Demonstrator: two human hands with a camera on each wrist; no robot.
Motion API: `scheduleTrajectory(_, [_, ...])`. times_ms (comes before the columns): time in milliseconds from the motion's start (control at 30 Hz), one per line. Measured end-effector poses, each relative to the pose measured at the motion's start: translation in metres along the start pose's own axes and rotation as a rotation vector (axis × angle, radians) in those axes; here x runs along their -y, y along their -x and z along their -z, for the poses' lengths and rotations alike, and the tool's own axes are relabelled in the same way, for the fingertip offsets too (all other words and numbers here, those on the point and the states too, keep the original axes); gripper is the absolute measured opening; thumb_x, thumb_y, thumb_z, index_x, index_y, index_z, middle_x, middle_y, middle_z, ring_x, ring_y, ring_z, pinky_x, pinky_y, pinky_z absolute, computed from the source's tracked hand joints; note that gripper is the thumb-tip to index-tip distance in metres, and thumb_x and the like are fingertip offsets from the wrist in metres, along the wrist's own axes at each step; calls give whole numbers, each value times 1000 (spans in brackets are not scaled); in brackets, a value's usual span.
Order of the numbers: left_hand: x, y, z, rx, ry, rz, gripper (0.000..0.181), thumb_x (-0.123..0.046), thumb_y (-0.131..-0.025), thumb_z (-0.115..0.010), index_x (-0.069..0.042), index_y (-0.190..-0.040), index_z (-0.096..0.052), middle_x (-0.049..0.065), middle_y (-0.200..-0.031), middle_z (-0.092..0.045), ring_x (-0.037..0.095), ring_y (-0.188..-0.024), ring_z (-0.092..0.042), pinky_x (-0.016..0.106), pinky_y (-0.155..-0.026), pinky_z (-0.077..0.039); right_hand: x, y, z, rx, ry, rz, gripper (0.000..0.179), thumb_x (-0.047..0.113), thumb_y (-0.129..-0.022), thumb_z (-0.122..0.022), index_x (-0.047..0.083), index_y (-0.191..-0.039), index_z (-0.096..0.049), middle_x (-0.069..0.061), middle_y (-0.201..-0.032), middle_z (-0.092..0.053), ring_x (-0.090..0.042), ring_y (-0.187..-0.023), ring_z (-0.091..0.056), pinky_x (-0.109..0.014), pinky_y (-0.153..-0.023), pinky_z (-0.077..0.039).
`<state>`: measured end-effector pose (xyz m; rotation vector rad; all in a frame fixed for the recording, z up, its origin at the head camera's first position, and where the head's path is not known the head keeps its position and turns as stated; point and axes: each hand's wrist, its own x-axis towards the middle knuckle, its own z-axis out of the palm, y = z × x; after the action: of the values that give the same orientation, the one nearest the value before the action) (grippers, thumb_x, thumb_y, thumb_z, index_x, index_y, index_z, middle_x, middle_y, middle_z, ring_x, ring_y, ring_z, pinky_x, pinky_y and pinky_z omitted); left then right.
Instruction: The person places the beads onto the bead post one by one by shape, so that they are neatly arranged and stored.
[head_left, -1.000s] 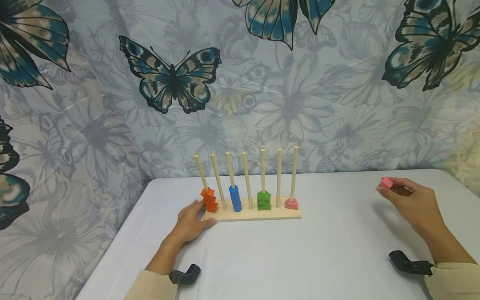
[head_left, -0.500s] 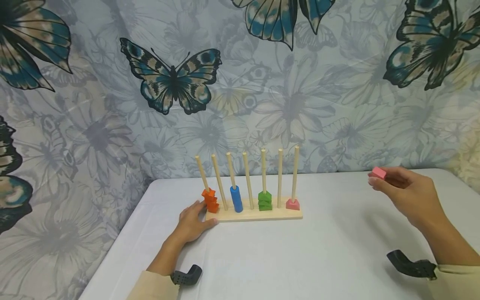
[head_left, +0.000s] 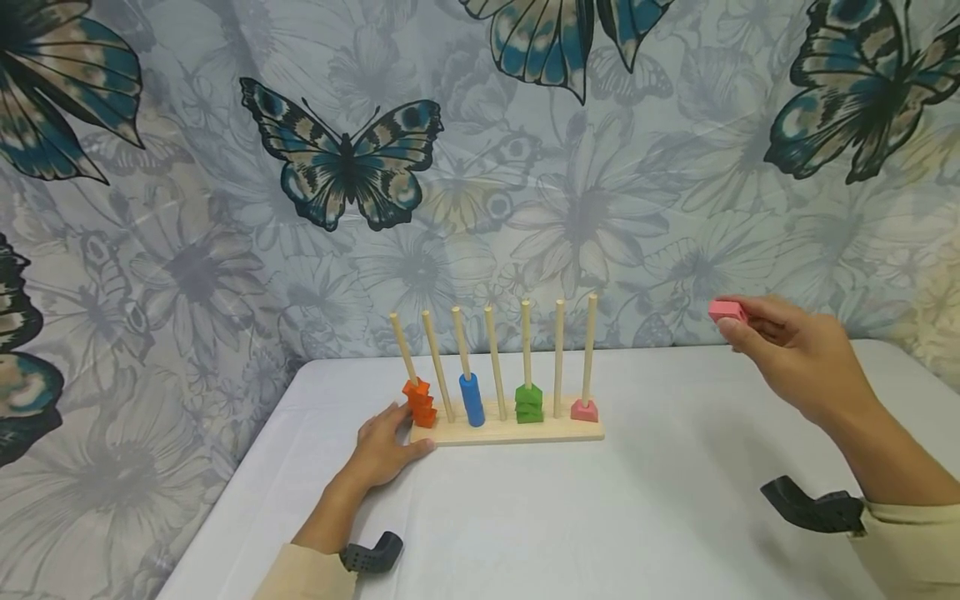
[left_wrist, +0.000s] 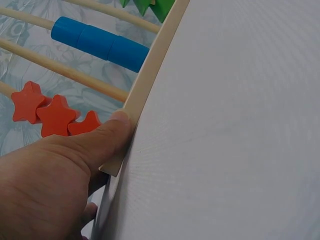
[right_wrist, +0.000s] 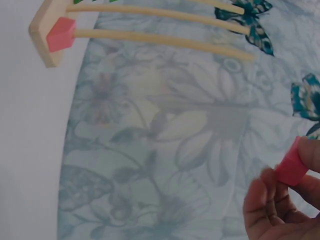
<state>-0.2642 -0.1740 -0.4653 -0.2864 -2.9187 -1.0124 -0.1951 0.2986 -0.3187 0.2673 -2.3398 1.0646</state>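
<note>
A wooden peg stand with several upright pegs stands on the table. My left hand grips its left end, thumb on the front edge of the base, as the left wrist view also shows; the other fingers are partly hidden behind. Orange star beads fill the bottom of the leftmost peg, close to that hand. Blue cylinders, green beads and one pink bead sit on other pegs. Raised above the table at right, my right hand pinches a pink bead between thumb and fingers.
A white cloth covers the table. Right behind it hangs a butterfly-patterned fabric backdrop. Dark devices are strapped to both wrists.
My right hand has risen and moved left toward the peg stand, carrying the pink bead. The left hand has stayed on the stand's end.
</note>
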Motion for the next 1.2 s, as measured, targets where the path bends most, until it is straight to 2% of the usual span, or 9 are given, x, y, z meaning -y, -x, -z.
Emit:
scheduleTrajectory(133, [-1, 0, 0, 5, -2, -4, 75, -32, -80, -80, 0, -140, -48, 20, -141, -47, 37, -139, -26, 54, -111, -8, 15, -8, -1, 8, -26, 30, 31, 9, -91, -68, 0, -121, -65, 18, -91, -66, 10, -81, -61, -4, -71, -43])
scheduleTrajectory(267, [0, 0, 1, 10, -5, 1, 75, -33, -80, -79, 0, -140, -48, 21, -141, -46, 36, -139, -26, 53, -111, -8, 31, -16, -4, 19, -49, 57, 35, 10, -89, -71, 0, -122, -64, 18, -96, -64, 9, -84, -61, -6, -72, -46])
scheduleTrajectory(533, [2, 0, 0, 13, 0, 13, 76, -35, -80, -79, -2, -140, -48, 22, -143, -44, 37, -139, -26, 54, -111, -7, 56, -34, -23, 34, -46, 108, 40, 14, -86, -76, 0, -121, -65, -15, -103, -68, 4, -83, -61, -8, -71, -47])
scheduleTrajectory(767, [0, 0, 0, 11, 4, 21, 76, -33, -80, -79, -1, -141, -47, 21, -143, -44, 37, -139, -25, 55, -111, -7, 64, -51, -51, 68, -74, 152, 35, 12, -87, -74, -1, -118, -65, -12, -98, -68, -8, -79, -62, -12, -68, -49])
scheduleTrajectory(967, [1, 0, 1, 5, 1, -2, 75, -33, -80, -79, 0, -140, -48, 20, -141, -47, 37, -139, -26, 54, -111, -7, 65, -58, -69, 99, -89, 197, 33, 11, -88, -73, -4, -116, -65, -13, -93, -69, -18, -77, -63, -13, -66, -49])
scheduleTrajectory(1200, [3, -1, 0, 9, 4, -4, 77, -34, -80, -79, 0, -141, -46, 20, -142, -46, 37, -139, -25, 54, -111, -7, 61, -57, -81, 137, -67, 161, 31, 13, -88, -73, -3, -114, -66, -10, -89, -68, -21, -75, -60, -17, -61, -48])
